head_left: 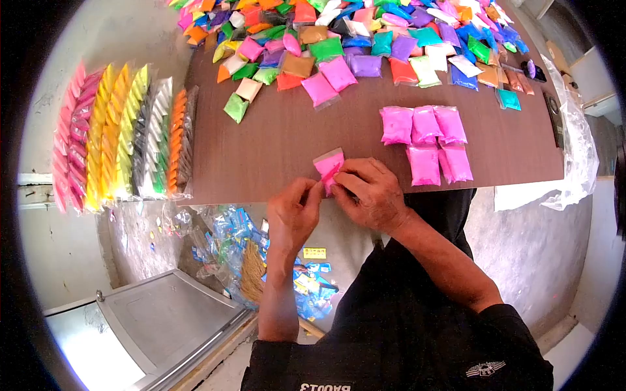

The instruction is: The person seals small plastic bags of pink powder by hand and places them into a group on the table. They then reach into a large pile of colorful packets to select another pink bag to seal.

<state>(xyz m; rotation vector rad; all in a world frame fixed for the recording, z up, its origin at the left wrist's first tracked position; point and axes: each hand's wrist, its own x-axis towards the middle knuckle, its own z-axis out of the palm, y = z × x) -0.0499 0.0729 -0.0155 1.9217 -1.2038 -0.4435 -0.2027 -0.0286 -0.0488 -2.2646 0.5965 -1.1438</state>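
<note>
A small clear packet of pink clay-like filling (327, 164) is held between my two hands at the table's front edge. My left hand (295, 207) pinches its lower left side, thumb and forefinger closed together. Against its right side, the fingers of my right hand (372, 193) are bent and closed on it. A thin red streak or strip lies across the packet by my right fingertips; I cannot make out what it is. Right of my hands, several similar pink packets (425, 124) lie in two rows. Two more pink packets (321, 89) lie farther back.
A large heap of packets in many colours (365, 45) covers the back of the brown table (274, 150). Long filled plastic strips (104, 137) hang over the left side. Clear plastic sheeting (574, 143) drapes the right edge. On the floor are blue wrappers (313, 293) and a straw broom (253, 270).
</note>
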